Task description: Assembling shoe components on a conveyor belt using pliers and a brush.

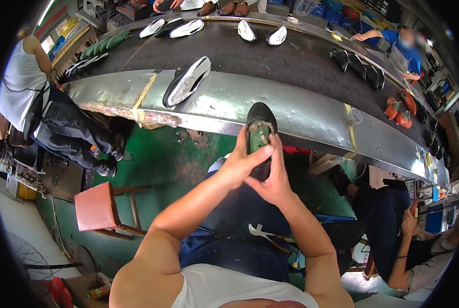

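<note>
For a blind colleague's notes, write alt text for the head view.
The person's left hand and right hand hold a black-and-green shoe near a long workbench. Other shoes in several colours lie on it, with other people nearby.

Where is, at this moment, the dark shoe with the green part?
In the head view, the dark shoe is just right of centre, held between the left hand and the right hand, its far end against the bench's metal strip.
</note>
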{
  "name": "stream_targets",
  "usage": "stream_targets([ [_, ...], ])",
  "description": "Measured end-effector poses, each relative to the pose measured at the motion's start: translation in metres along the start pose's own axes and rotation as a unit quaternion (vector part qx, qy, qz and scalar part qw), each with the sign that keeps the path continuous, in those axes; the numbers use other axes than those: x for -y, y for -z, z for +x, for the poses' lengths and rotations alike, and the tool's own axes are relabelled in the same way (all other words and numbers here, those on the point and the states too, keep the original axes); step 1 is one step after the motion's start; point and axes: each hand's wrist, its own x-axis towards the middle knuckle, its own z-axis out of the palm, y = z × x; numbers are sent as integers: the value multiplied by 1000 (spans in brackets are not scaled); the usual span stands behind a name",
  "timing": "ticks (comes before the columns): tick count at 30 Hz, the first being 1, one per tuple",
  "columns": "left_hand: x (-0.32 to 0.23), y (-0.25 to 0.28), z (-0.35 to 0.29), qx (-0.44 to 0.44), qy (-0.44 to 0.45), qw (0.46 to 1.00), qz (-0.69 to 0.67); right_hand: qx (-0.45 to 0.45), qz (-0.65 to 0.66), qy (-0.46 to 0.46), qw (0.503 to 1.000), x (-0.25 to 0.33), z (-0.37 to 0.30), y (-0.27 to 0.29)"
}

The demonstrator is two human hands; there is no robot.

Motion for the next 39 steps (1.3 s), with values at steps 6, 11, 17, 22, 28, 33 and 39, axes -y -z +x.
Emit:
stream_targets([
  [6,-17,34,4,39,78,989,-121,78,129,-8,989,-9,18,30],
  [11,-40,49,56,81,145,961,-220,3,-209,-73,975,-125,65,87],
  [17,-59,47,202,8,144,986,-87,66,-339,-173,922,-196,61,105],
  [22,-56,40,340,-3,178,984,-9,28,-316,-181,931,-192,60,109],
  [28,-27,65,450,41,134,987,77,42,-278,-162,946,-188,71,105],
  [33,-6,65,455,1,-50,799,600,55,-295,-196,934,-192,67,113],
  [39,-62,102,359,-65,-133,750,645,56,-291,-207,932,-196,64,115],
])
